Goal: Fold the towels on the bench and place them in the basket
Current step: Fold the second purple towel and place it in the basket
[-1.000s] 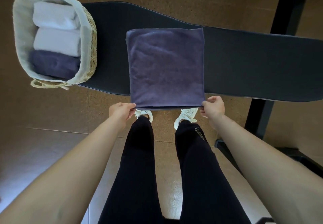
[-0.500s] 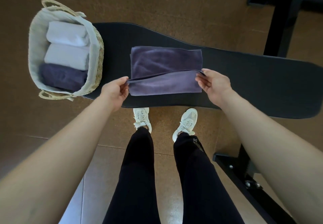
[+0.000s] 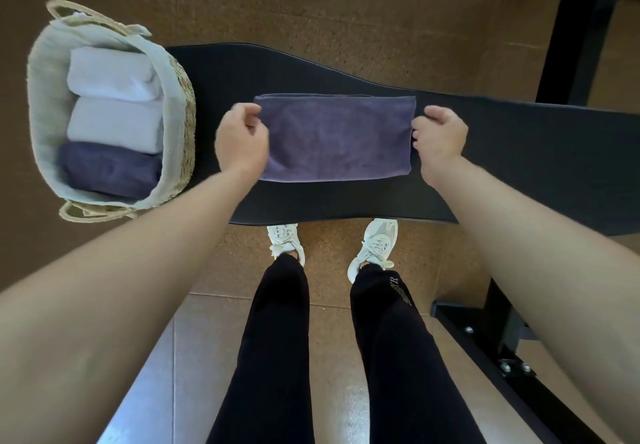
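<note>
Head view looks down on a black padded desk (image 3: 519,152) that runs from left to right. A purple towel (image 3: 334,138), folded into a wide band, lies flat on it, with its near edge set back from the near edge of the desk and a strip of bare pad in front. The left hand (image 3: 242,142) is at the towel's left end, fingers curled on the cloth near its far corner. The right hand (image 3: 440,138) is at the right end, fingers bent against that edge; whether either hand truly pinches the cloth I cannot tell. Right of the towel the pad is bare out to the frame's edge. A woven basket (image 3: 180,97) with a pale liner sits at the left end of the desk, near the left hand, and holds two white folded towels (image 3: 110,100) and one dark folded towel (image 3: 104,169) side by side. Small lettering runs down one black trouser leg (image 3: 401,305), too blurred to read.
</note>
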The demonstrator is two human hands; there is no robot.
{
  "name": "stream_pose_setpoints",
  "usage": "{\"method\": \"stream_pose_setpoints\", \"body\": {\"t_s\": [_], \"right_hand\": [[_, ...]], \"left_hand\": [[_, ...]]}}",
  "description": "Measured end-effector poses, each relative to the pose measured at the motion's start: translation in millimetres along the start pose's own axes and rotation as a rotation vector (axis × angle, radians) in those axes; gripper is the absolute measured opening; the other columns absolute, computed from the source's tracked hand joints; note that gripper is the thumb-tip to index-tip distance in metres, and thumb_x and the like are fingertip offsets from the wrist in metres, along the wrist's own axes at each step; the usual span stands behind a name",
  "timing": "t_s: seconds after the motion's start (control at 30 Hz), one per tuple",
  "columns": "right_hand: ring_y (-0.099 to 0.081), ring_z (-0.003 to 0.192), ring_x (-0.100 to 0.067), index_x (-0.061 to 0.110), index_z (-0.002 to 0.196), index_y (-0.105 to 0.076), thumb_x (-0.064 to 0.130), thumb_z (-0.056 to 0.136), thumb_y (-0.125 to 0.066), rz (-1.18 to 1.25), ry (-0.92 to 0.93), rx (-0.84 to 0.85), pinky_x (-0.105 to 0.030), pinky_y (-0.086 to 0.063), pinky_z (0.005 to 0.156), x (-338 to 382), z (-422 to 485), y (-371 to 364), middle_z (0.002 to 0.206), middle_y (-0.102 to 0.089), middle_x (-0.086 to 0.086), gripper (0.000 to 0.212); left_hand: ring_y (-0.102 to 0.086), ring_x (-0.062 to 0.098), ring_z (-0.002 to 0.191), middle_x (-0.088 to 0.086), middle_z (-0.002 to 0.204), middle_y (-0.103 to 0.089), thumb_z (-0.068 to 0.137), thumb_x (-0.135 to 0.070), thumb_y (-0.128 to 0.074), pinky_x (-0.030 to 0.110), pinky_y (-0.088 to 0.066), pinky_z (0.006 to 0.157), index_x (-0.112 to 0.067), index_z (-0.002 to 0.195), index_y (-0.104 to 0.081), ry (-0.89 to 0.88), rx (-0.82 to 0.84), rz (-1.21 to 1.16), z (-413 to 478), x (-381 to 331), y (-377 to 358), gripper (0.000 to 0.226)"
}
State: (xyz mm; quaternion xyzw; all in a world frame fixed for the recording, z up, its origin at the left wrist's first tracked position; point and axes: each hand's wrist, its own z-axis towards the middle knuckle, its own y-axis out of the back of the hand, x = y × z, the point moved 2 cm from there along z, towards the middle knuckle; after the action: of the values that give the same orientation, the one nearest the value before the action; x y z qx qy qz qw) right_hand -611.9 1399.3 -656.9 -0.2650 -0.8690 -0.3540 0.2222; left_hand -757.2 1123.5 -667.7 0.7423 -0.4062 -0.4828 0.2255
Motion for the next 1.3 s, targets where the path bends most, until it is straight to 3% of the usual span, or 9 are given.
{"method": "stream_pose_setpoints", "body": {"t_s": [0.1, 0.23, 0.4, 0.53, 0.77, 1.07, 1.17, 1.23, 1.3], "right_hand": [[-0.063, 0.107, -0.016, 0.018, 0.135, -0.058, 0.015, 0.090, -0.073, -0.214, 0.031, 0.020, -0.030, -0.055, 0.094, -25, 2, -2, 0.117, -0.063, 0.003, 0.047], [-0.061, 0.099, -0.015, 0.016, 0.133, -0.050, 0.020, 0.086, -0.079, -0.347, 0.060, 0.111, -0.027, -0.054, 0.084, -39, -1, -11, 0.114, -0.059, 0.003, 0.055], [-0.061, 0.100, -0.016, 0.018, 0.127, -0.048, 0.022, 0.090, -0.078, -0.339, 0.006, 0.141, -0.027, -0.052, 0.081, -37, 5, -21, 0.112, -0.058, 0.005, 0.047], [-0.065, 0.103, -0.019, 0.016, 0.123, -0.062, 0.022, 0.092, -0.076, -0.338, -0.017, 0.207, -0.036, -0.058, 0.090, -30, 8, -24, 0.118, -0.068, 0.001, 0.034], [-0.071, 0.098, -0.016, 0.015, 0.119, -0.062, 0.019, 0.094, -0.073, -0.280, 0.077, 0.339, -0.035, -0.064, 0.080, -10, -2, -9, 0.109, -0.071, 0.002, 0.027], [-0.069, 0.105, -0.011, 0.018, 0.131, -0.057, 0.016, 0.093, -0.071, -0.211, 0.280, 0.467, -0.039, -0.062, 0.088, 10, -42, -2, 0.115, -0.070, 0.005, 0.041], [-0.070, 0.103, -0.008, 0.020, 0.126, -0.059, 0.013, 0.093, -0.071, -0.211, 0.289, 0.495, -0.038, -0.062, 0.089, 16, -53, -18, 0.112, -0.072, 0.007, 0.036], [-0.069, 0.104, -0.005, 0.020, 0.129, -0.058, 0.014, 0.093, -0.071, -0.222, 0.299, 0.514, -0.034, -0.061, 0.090, 19, -60, -34, 0.114, -0.070, 0.010, 0.040], [-0.067, 0.107, -0.004, 0.021, 0.135, -0.056, 0.014, 0.092, -0.073, -0.236, 0.321, 0.535, -0.031, -0.060, 0.091, 21, -68, -51, 0.117, -0.068, 0.012, 0.047]], "left_hand": [[-0.058, 0.023, 0.106, 0.001, 0.115, -0.067, 0.089, -0.014, -0.064, 0.032, -0.048, 0.091, -0.018, 0.121, -0.069, -0.450, 0.146, 0.180, -26, -6, -21, 0.033], [-0.040, 0.030, 0.138, 0.001, 0.154, -0.047, 0.090, -0.033, -0.071, 0.047, -0.044, 0.107, -0.022, 0.146, -0.053, -0.719, 0.338, 0.513, -29, -19, -51, 0.059], [-0.013, 0.035, 0.154, 0.000, 0.172, -0.004, 0.086, -0.061, -0.068, 0.055, -0.024, 0.118, -0.034, 0.162, -0.015, -0.677, 0.389, 0.849, -8, -26, -68, 0.096], [-0.014, 0.036, 0.151, 0.001, 0.171, 0.002, 0.075, -0.077, -0.067, 0.057, -0.028, 0.112, -0.039, 0.161, -0.003, -0.635, 0.370, 0.892, 0, -27, -70, 0.114], [-0.014, 0.036, 0.153, 0.003, 0.172, 0.000, 0.063, -0.087, -0.066, 0.060, -0.022, 0.117, -0.038, 0.161, -0.003, -0.594, 0.294, 0.828, -10, -25, -79, 0.126], [-0.019, 0.035, 0.151, 0.002, 0.172, -0.004, 0.067, -0.084, -0.063, 0.055, -0.026, 0.114, -0.035, 0.162, -0.011, -0.555, 0.334, 0.708, -22, -32, -86, 0.119], [-0.035, 0.029, 0.142, 0.000, 0.166, -0.029, 0.079, -0.057, -0.071, 0.048, -0.035, 0.109, -0.026, 0.156, -0.037, -0.598, 0.280, 0.493, -9, -24, -62, 0.089], [-0.051, 0.030, 0.124, 0.003, 0.142, -0.056, 0.081, -0.036, -0.071, 0.046, -0.044, 0.098, -0.021, 0.138, -0.059, -0.601, 0.112, 0.365, -1, -12, -42, 0.060], [-0.057, 0.029, 0.104, 0.005, 0.115, -0.064, 0.082, -0.022, -0.069, 0.047, -0.049, 0.088, -0.018, 0.121, -0.067, -0.512, 0.030, 0.280, 5, 6, -24, 0.039]]}}
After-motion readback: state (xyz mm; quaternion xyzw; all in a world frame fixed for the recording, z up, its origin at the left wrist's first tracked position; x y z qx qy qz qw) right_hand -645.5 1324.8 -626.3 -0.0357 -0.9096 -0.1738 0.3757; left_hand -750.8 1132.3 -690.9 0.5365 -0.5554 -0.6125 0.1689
